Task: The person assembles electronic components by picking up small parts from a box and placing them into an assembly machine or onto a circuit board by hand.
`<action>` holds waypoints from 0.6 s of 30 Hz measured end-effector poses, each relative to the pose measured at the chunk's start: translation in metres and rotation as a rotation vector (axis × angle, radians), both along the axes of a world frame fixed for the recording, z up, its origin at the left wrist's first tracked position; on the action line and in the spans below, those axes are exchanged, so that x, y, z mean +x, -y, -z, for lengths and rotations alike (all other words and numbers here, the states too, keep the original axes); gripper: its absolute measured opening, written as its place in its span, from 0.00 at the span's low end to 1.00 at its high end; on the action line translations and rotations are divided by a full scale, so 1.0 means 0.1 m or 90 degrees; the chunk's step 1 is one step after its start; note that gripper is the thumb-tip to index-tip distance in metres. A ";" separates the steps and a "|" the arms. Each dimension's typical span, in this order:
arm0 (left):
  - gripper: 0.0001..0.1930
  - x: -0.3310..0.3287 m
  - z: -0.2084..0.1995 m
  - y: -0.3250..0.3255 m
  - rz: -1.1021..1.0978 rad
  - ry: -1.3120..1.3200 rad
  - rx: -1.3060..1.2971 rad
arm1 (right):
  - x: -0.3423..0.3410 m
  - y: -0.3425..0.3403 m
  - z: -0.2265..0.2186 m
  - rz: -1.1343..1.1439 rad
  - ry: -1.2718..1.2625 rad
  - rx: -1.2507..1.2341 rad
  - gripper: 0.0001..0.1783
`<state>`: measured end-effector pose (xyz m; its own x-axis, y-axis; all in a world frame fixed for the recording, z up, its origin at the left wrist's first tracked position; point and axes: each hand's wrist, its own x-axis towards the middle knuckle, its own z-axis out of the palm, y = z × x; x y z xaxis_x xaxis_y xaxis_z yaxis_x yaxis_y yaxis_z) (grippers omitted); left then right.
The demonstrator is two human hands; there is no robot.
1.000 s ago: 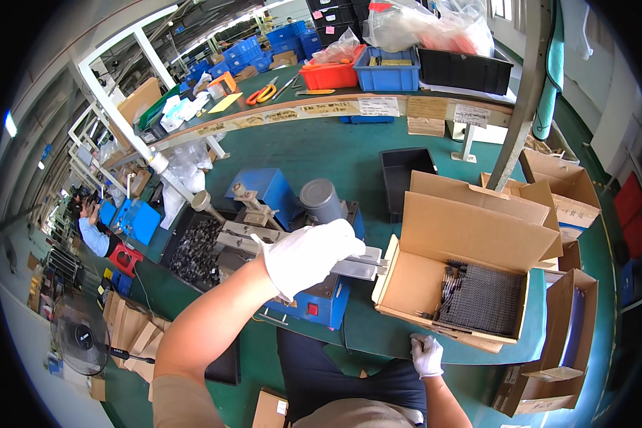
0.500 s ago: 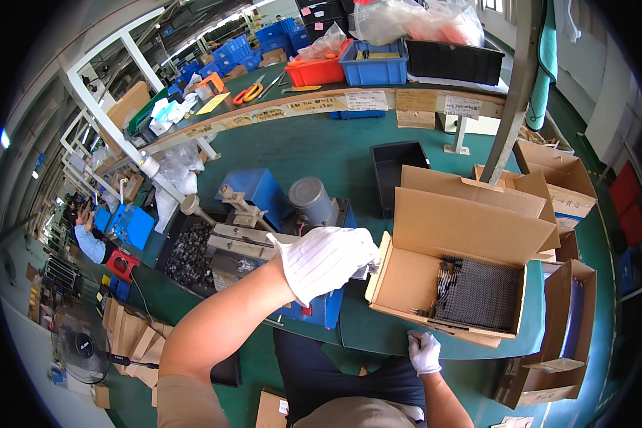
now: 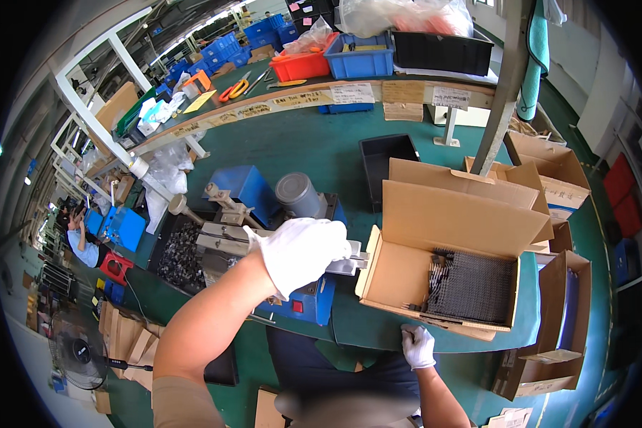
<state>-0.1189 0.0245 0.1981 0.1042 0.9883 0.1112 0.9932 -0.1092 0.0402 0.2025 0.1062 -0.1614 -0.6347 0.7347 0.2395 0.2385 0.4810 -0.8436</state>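
My left hand (image 3: 303, 255), in a white glove, is closed over the right end of a blue bench machine (image 3: 303, 303) with a grey motor (image 3: 301, 194). Its fingertips are at a metal block (image 3: 348, 264) on the machine. Whatever those fingers hold is hidden. My right hand (image 3: 418, 347), also gloved, is curled at the front edge of the green table, and its grip is not visible. Between the hands and farther back stands an open cardboard box (image 3: 392, 285), with dark small parts (image 3: 471, 289) packed in rows at its right side.
A black tray of loose dark pieces (image 3: 178, 260) lies left of the machine. Behind the box is a black bin (image 3: 389, 167). A shelf with a red bin (image 3: 299, 66), blue bin (image 3: 360, 60) and scissors (image 3: 235, 89) spans the back. Cartons (image 3: 549, 328) stand right; a fan (image 3: 78, 349) stands left.
My left hand has drawn back a little to the left, uncovering more of the metal block and a red switch. My right hand stays at the table edge. The whole view has shifted slightly.
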 end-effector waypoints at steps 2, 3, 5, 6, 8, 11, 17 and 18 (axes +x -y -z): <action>0.06 0.01 -0.15 0.01 0.045 -0.033 0.007 | -0.01 0.00 -0.01 0.001 -0.008 0.000 0.05; 0.06 0.00 -0.22 0.00 0.048 -0.029 0.007 | 0.01 0.00 -0.01 0.005 -0.004 -0.001 0.05; 0.10 0.00 -0.36 0.00 0.075 0.011 0.102 | 0.04 0.00 -0.02 0.018 0.011 0.000 0.04; 0.13 0.03 -0.38 0.00 0.075 0.054 0.149 | 0.04 0.00 -0.04 0.024 0.015 0.000 0.04; 0.14 0.23 -0.45 -0.01 0.094 0.057 0.183 | 0.00 -0.01 -0.08 0.022 0.018 0.008 0.04; 0.14 0.64 -0.26 -0.05 0.134 0.189 0.199 | -0.04 -0.01 -0.09 0.016 -0.007 0.002 0.04; 0.11 1.08 0.73 -0.42 0.022 0.238 0.006 | -0.04 -0.01 -0.03 0.014 -0.020 0.033 0.04; 0.12 1.07 0.93 -0.57 -0.013 0.265 0.018 | -0.03 -0.01 -0.01 0.013 -0.024 0.035 0.04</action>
